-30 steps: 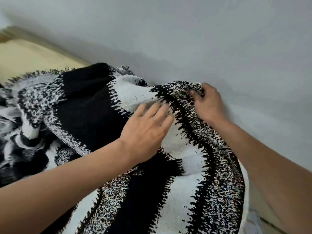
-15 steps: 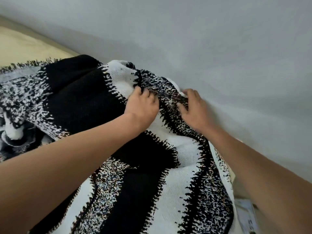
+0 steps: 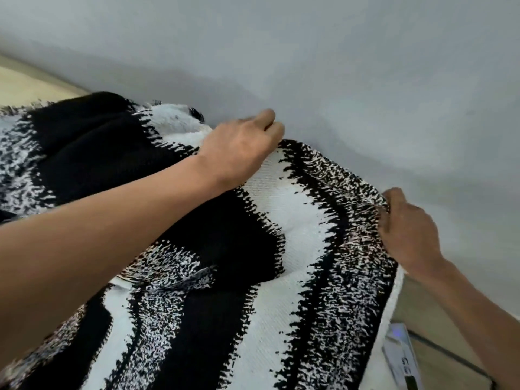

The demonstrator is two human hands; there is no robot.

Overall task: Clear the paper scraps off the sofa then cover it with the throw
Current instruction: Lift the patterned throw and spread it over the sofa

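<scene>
A black-and-white woven throw [image 3: 225, 249] lies spread over the sofa back, filling most of the view right up to the wall. My left hand [image 3: 242, 147] grips the throw's top edge near the middle, fingers curled over it against the wall. My right hand [image 3: 408, 232] pinches the same top edge at the throw's right corner. The sofa itself is hidden under the throw. No paper scraps are visible.
A pale grey wall [image 3: 337, 66] rises directly behind the throw. A strip of beige surface [image 3: 25, 85] shows at the far left. At the lower right, a flat box or booklet [image 3: 402, 358] lies on a light floor beside the sofa's end.
My hands have moved apart along the top edge: the left stayed near the middle, the right slid out to the right corner. The edge between them now lies stretched flatter along the wall.
</scene>
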